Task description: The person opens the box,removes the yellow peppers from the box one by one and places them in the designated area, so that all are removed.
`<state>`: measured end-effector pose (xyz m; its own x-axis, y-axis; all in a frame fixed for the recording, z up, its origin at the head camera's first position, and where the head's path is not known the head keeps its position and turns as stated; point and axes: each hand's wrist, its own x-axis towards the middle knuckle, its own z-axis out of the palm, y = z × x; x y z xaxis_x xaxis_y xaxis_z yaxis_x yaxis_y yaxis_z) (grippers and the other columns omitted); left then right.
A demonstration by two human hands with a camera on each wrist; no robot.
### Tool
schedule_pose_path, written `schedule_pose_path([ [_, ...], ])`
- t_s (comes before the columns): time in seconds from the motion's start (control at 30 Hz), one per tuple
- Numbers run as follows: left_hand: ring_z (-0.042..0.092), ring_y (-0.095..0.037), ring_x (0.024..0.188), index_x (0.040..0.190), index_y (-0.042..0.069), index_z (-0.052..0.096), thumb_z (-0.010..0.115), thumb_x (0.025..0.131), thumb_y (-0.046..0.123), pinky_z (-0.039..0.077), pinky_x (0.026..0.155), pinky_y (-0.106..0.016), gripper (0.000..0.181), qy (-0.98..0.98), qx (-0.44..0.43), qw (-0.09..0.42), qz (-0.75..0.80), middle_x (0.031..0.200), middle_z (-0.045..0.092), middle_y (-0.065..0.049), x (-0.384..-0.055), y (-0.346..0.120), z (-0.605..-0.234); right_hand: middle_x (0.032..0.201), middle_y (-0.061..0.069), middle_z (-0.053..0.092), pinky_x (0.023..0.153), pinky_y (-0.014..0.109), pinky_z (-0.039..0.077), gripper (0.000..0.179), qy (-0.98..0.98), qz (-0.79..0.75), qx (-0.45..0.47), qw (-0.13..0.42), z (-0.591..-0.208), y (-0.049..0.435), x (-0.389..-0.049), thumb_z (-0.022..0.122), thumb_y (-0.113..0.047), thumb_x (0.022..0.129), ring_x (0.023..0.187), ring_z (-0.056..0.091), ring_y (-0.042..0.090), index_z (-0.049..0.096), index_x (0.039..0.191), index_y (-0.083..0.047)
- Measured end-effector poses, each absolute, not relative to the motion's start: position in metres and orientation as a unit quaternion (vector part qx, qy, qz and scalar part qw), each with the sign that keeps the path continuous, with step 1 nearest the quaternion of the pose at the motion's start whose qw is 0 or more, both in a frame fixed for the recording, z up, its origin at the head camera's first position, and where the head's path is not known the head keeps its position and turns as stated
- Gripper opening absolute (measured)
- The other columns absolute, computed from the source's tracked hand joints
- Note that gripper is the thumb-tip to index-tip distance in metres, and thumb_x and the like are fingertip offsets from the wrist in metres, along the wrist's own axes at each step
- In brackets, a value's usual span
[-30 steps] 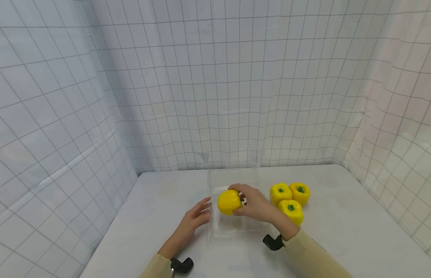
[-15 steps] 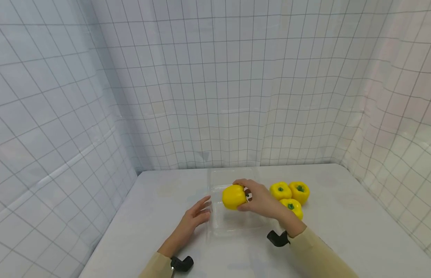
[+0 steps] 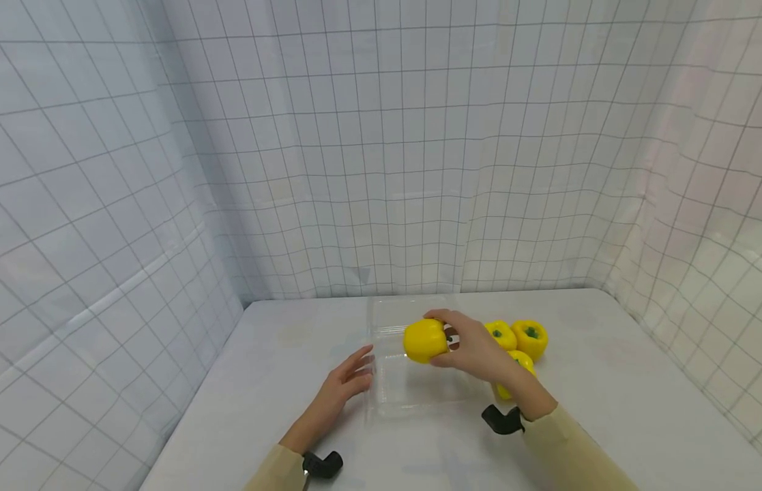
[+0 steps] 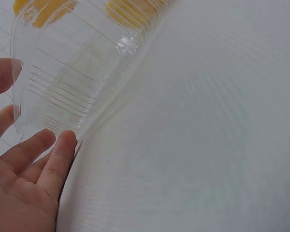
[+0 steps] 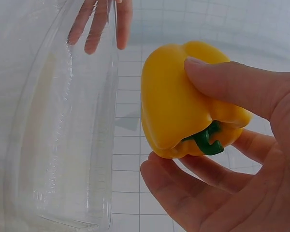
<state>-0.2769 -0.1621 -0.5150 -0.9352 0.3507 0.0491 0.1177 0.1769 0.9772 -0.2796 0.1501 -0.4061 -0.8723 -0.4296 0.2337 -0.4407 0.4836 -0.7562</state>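
Note:
In the head view, my right hand (image 3: 475, 349) grips a yellow bell pepper (image 3: 424, 341) by its sides, lifted over a clear plastic container (image 3: 411, 402). The right wrist view shows the thumb across the top of the bell pepper (image 5: 171, 96) and fingers beneath it, with the green stem toward the palm. My left hand (image 3: 339, 389) lies at the container's left side. In the left wrist view, its fingers (image 4: 63, 154) are loosely extended and touch the clear container (image 4: 77, 72) at its wall and rim.
Three more yellow bell peppers stand together right of the container, among them a far-right bell pepper (image 3: 530, 339) and a near bell pepper (image 3: 523, 360), partly hidden by my right arm. The white table (image 3: 276, 368) is enclosed by gridded white curtains (image 3: 381, 170).
My right hand has moved to the right and slightly away from me, carrying the bell pepper with it. The left hand and the container have stayed in place.

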Motion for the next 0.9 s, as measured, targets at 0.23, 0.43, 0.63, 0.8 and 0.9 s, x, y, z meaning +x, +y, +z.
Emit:
schedule_pose_path([
  [0.23, 0.042, -0.031, 0.141, 0.158, 0.025, 0.034, 0.059, 0.102, 0.028, 0.039, 0.11, -0.053, 0.062, 0.76, 0.154, 0.092, 0.625, 0.156, 0.041, -0.008, -0.278, -0.162, -0.516, 0.138, -0.011, 0.054, 0.092, 0.034, 0.055, 0.076, -0.865, 0.447, 0.226, 0.009, -0.401, 0.159, -0.276, 0.088, -0.015, 0.079, 0.116, 0.059, 0.02, 0.05, 0.143, -0.029],
  [0.43, 0.041, -0.031, 0.141, 0.158, 0.025, 0.034, 0.059, 0.103, 0.025, 0.039, 0.11, -0.053, 0.061, 0.754, 0.165, 0.089, 0.63, 0.157, 0.041, -0.008, -0.278, -0.162, -0.517, 0.139, -0.008, 0.054, 0.092, 0.037, 0.056, 0.075, -0.867, 0.447, 0.219, 0.025, -0.397, 0.17, -0.274, 0.087, -0.015, 0.079, 0.117, 0.059, 0.025, 0.051, 0.143, -0.029],
  [0.63, 0.04, -0.031, 0.141, 0.159, 0.024, 0.033, 0.058, 0.104, 0.021, 0.04, 0.11, -0.05, 0.061, 0.752, 0.177, 0.086, 0.629, 0.157, 0.039, -0.009, -0.275, -0.163, -0.516, 0.138, -0.004, 0.053, 0.092, 0.042, 0.055, 0.074, -0.87, 0.443, 0.213, 0.043, -0.393, 0.18, -0.271, 0.087, -0.015, 0.08, 0.119, 0.059, 0.028, 0.05, 0.144, -0.029],
  [0.8, 0.041, -0.031, 0.141, 0.159, 0.023, 0.032, 0.057, 0.104, 0.021, 0.04, 0.11, -0.05, 0.061, 0.752, 0.18, 0.085, 0.628, 0.157, 0.039, -0.01, -0.275, -0.163, -0.515, 0.138, -0.002, 0.053, 0.091, 0.047, 0.056, 0.073, -0.868, 0.45, 0.205, 0.05, -0.388, 0.187, -0.267, 0.087, -0.017, 0.08, 0.12, 0.059, 0.031, 0.051, 0.143, -0.028],
  [0.9, 0.041, -0.032, 0.141, 0.159, 0.023, 0.032, 0.057, 0.104, 0.022, 0.04, 0.11, -0.051, 0.061, 0.754, 0.179, 0.085, 0.627, 0.157, 0.039, -0.009, -0.275, -0.163, -0.515, 0.139, -0.001, 0.052, 0.09, 0.045, 0.056, 0.074, -0.87, 0.448, 0.199, 0.051, -0.387, 0.191, -0.266, 0.087, -0.017, 0.08, 0.121, 0.058, 0.032, 0.051, 0.143, -0.029],
])
